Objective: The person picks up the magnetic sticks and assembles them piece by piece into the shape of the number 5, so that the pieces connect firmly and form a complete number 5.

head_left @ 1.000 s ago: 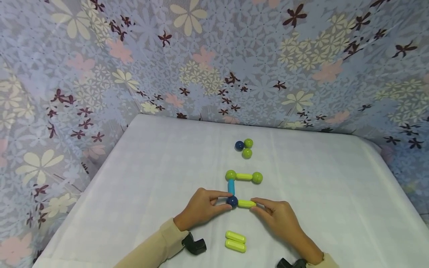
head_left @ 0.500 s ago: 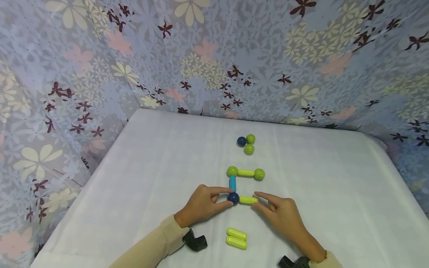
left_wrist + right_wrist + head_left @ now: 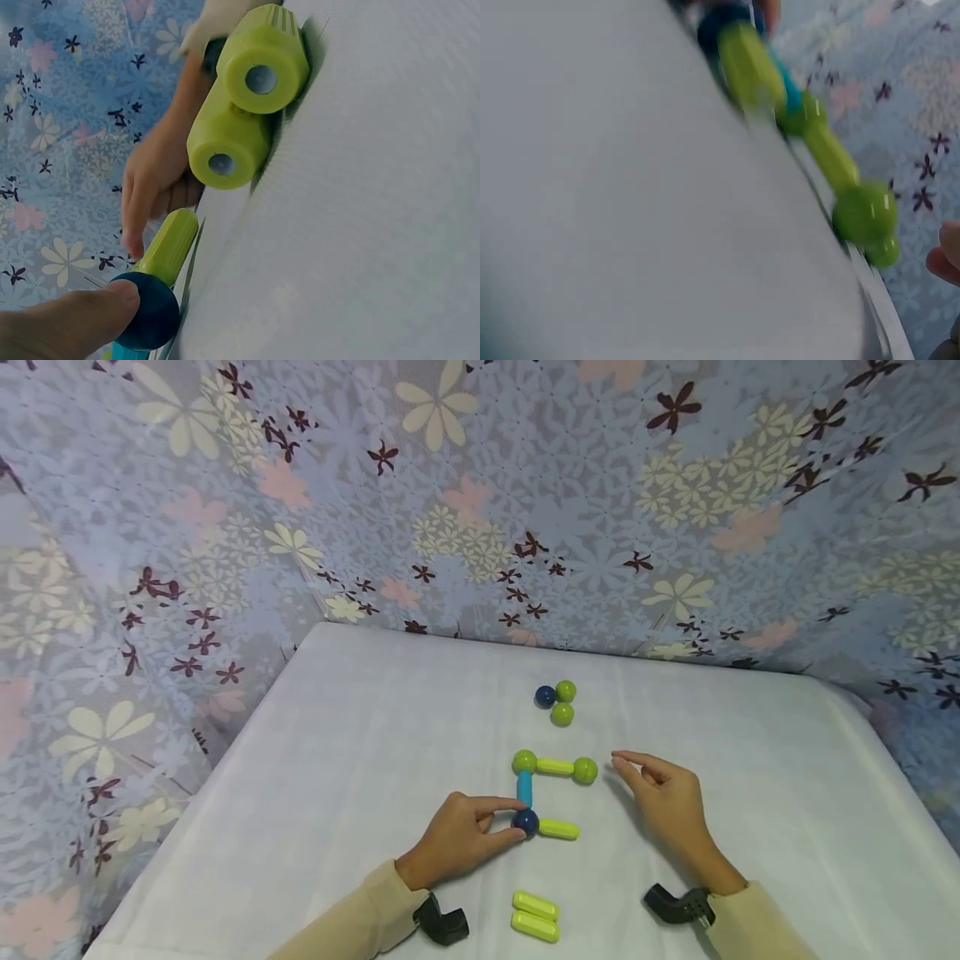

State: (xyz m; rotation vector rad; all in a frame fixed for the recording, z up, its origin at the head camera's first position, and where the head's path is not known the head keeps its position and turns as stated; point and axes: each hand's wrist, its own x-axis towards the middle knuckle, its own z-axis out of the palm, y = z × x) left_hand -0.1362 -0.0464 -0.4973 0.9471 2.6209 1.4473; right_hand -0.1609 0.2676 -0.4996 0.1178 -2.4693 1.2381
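My left hand (image 3: 461, 839) pinches a navy ball (image 3: 526, 823) between thumb and index finger. A blue magnetic stick (image 3: 524, 790) runs from that ball back to a green ball (image 3: 525, 762). From there a yellow-green stick (image 3: 555, 767) leads right to another green ball (image 3: 585, 770). Another yellow-green stick (image 3: 559, 829) extends right from the navy ball, its right end free. My right hand (image 3: 670, 802) holds nothing, its fingertips just right of the end green ball and apart from it. In the left wrist view, my thumb presses the navy ball (image 3: 154, 315).
Two loose yellow-green sticks (image 3: 536, 916) lie side by side at the front. Farther back sit a navy ball (image 3: 545, 697) and two green balls (image 3: 562, 714) in a cluster. White cloth (image 3: 375, 718) covers the table; a floral curtain (image 3: 480, 510) hangs behind it.
My right hand has let go of the front yellow-green stick and moved back and right, beside the end green ball. My left hand still pinches the navy ball.
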